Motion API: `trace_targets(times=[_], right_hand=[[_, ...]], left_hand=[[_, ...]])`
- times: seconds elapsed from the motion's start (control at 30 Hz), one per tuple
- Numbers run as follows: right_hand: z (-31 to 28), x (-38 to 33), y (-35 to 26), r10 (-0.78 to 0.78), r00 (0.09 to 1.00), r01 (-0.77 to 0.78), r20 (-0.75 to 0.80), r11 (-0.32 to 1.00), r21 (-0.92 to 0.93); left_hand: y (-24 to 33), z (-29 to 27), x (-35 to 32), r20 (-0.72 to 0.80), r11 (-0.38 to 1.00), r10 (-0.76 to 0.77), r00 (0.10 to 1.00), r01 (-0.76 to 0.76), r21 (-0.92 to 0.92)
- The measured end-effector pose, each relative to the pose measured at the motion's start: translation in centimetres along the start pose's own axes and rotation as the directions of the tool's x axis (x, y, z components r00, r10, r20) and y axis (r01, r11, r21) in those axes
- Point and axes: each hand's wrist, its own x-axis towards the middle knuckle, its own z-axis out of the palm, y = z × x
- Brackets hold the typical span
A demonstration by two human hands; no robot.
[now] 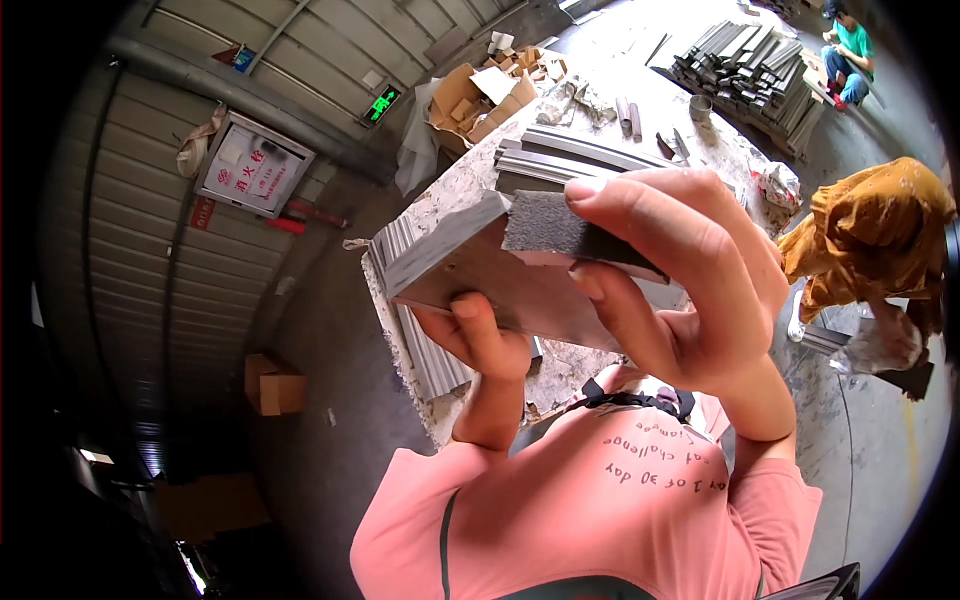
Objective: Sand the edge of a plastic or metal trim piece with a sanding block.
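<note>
1. Nearest me, above the worktable: right hand pinching a gritty block, left hand gripping a grey bar.
2. Beyond it, I see a carton holding brown pieces.
3. Left of the worktable, grey floor.

The left hand gripped a flat grey piece, its thumb against the near face. The right hand pinched a dark gritty block between thumb and fingers, just beside that piece's end (whether they touched was hard to tell). Beneath them, long grey strips lay on a worn table. Past it sat an open cardboard box; to the right, a person in green sat near stacked dark strips.
</note>
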Motion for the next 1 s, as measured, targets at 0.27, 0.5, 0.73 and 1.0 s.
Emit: trace_targets(times=[0.27,0.5,0.73,1.0], right_hand=[[-1.1,0.5,-0.2,-0.027,0.999,0.029,0.022,0.996,-0.083],[-1.9,0.2,-0.5,-0.027,0.994,0.039,0.102,0.993,-0.111],[-2.0,-0.7,-0.4,-0.046,0.992,0.056,0.117,0.995,-0.085],[-1.9,-3.0,0.7,0.021,0.993,-0.014,0.116,0.998,-0.058]], left_hand=[[0.0,0.6,0.0,0.029,0.987,0.113,0.993,-0.115,0.112],[-0.7,-0.2,-1.1,0.062,0.991,0.11,0.992,-0.105,-0.083],[-3.5,-3.0,-2.9,0.089,0.993,0.005,0.996,0.005,-0.115],[-1.1,0.9,-0.6,-0.128,0.999,0.003,0.992,0.003,0.048]])
